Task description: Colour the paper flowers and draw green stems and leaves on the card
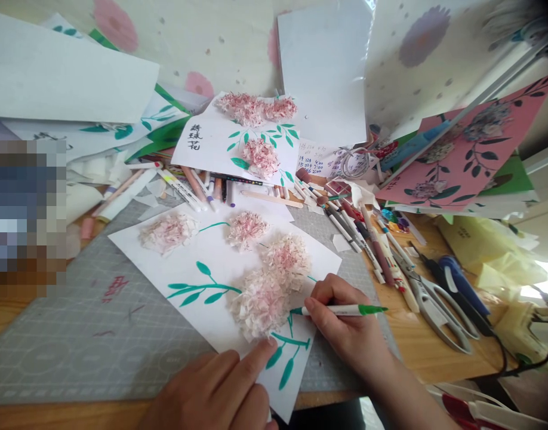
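A white sheet lies on the grey cutting mat. It carries several pink tissue-paper flowers and painted green leaves. My right hand grips a green marker with its tip at a green stem beside the nearest flower. My left hand rests on the sheet's near corner. Its index finger is stretched out and touches the paper just below that flower, the other fingers curled under.
A second flower sheet leans behind, with a row of markers before it. More pens, scissors and a pink flower card lie right. Loose paper sheets pile at the back left.
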`<state>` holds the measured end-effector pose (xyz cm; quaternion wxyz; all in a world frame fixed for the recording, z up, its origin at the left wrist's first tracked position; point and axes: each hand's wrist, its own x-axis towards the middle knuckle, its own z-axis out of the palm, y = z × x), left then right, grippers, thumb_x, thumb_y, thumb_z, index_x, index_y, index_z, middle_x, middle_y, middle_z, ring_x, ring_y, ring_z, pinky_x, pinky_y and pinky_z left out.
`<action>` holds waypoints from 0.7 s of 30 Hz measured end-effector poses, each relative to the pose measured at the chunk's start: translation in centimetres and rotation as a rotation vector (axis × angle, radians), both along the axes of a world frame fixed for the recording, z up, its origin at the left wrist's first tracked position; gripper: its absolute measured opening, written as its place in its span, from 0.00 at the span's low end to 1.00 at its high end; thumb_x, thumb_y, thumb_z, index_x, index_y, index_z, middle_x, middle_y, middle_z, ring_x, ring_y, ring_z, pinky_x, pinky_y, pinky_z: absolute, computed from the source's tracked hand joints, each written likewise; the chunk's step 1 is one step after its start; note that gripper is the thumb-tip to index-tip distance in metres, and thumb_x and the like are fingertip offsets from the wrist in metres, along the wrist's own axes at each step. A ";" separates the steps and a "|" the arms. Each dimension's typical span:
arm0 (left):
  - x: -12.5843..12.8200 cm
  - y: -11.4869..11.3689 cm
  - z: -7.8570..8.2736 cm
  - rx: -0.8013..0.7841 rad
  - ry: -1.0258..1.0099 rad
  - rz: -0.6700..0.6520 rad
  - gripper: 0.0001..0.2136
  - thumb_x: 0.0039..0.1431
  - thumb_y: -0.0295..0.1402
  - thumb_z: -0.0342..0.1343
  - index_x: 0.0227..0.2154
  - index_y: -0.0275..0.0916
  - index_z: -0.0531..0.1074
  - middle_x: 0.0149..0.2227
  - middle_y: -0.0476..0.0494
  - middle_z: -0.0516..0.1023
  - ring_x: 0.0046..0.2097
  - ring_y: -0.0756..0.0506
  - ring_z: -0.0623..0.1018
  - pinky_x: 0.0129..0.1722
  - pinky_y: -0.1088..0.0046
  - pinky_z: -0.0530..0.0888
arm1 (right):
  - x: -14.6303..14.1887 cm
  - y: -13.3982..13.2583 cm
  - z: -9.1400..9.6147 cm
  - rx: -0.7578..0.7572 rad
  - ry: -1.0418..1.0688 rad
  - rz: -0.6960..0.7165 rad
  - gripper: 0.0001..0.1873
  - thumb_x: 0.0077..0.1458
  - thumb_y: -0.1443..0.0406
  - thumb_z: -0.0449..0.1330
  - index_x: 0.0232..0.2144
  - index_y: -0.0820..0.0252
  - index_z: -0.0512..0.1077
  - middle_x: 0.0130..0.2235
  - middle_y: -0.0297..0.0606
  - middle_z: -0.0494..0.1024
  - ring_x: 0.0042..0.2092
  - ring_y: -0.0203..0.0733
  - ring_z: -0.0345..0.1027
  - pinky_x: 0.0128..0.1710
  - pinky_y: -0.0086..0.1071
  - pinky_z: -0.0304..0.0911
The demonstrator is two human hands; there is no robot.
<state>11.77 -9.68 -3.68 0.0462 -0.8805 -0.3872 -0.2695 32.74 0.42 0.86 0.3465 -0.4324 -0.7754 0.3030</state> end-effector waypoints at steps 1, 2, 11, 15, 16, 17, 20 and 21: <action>0.0 0.0 0.0 0.000 -0.010 0.002 0.16 0.71 0.31 0.39 0.35 0.36 0.73 0.53 0.38 0.73 0.33 0.42 0.77 0.27 0.63 0.73 | -0.1 0.0 -0.1 -0.005 0.000 -0.012 0.13 0.57 0.67 0.57 0.21 0.58 0.63 0.21 0.32 0.68 0.22 0.34 0.61 0.21 0.26 0.56; 0.0 -0.1 0.0 0.000 -0.015 0.005 0.16 0.71 0.31 0.39 0.35 0.36 0.73 0.54 0.37 0.73 0.34 0.42 0.77 0.28 0.63 0.73 | -0.1 0.1 -0.1 -0.009 0.000 -0.022 0.13 0.57 0.66 0.57 0.21 0.58 0.64 0.21 0.32 0.69 0.22 0.34 0.62 0.21 0.27 0.56; 0.0 -0.1 0.3 0.011 -0.030 0.017 0.17 0.72 0.31 0.39 0.34 0.37 0.72 0.52 0.39 0.75 0.34 0.42 0.77 0.28 0.63 0.72 | 0.0 0.0 0.0 -0.037 0.042 0.089 0.14 0.56 0.67 0.58 0.19 0.58 0.61 0.20 0.29 0.66 0.21 0.31 0.58 0.21 0.25 0.55; 0.1 -0.1 0.3 -0.006 -0.034 0.012 0.17 0.72 0.31 0.39 0.32 0.37 0.71 0.52 0.40 0.75 0.33 0.42 0.77 0.28 0.63 0.72 | 0.1 0.0 0.0 -0.049 0.050 0.045 0.14 0.56 0.66 0.58 0.20 0.58 0.62 0.21 0.29 0.66 0.22 0.32 0.59 0.22 0.26 0.55; 0.1 0.0 0.3 -0.015 -0.032 0.018 0.17 0.72 0.31 0.39 0.32 0.37 0.71 0.52 0.40 0.75 0.33 0.42 0.77 0.29 0.63 0.72 | 0.0 0.0 0.0 -0.048 0.039 0.024 0.14 0.57 0.66 0.58 0.20 0.58 0.62 0.21 0.30 0.67 0.22 0.32 0.59 0.22 0.26 0.55; 0.2 0.0 0.3 -0.017 -0.035 0.023 0.18 0.72 0.32 0.38 0.32 0.38 0.71 0.53 0.40 0.74 0.34 0.42 0.77 0.29 0.63 0.72 | 0.0 0.0 -0.1 -0.042 0.028 0.010 0.13 0.57 0.66 0.58 0.21 0.58 0.63 0.21 0.30 0.67 0.22 0.33 0.60 0.22 0.26 0.55; 0.2 0.0 0.3 -0.001 -0.038 0.034 0.18 0.72 0.32 0.38 0.35 0.37 0.73 0.52 0.41 0.75 0.35 0.42 0.78 0.29 0.63 0.72 | -0.1 0.0 0.0 -0.029 0.025 0.045 0.14 0.56 0.67 0.58 0.20 0.58 0.62 0.20 0.29 0.66 0.22 0.32 0.59 0.21 0.26 0.54; 0.2 0.1 0.4 0.005 -0.037 0.034 0.18 0.72 0.32 0.38 0.36 0.37 0.73 0.52 0.41 0.75 0.35 0.42 0.78 0.28 0.64 0.72 | -0.1 0.0 0.0 -0.032 0.032 0.065 0.14 0.56 0.67 0.58 0.20 0.58 0.61 0.20 0.29 0.66 0.22 0.32 0.59 0.22 0.26 0.55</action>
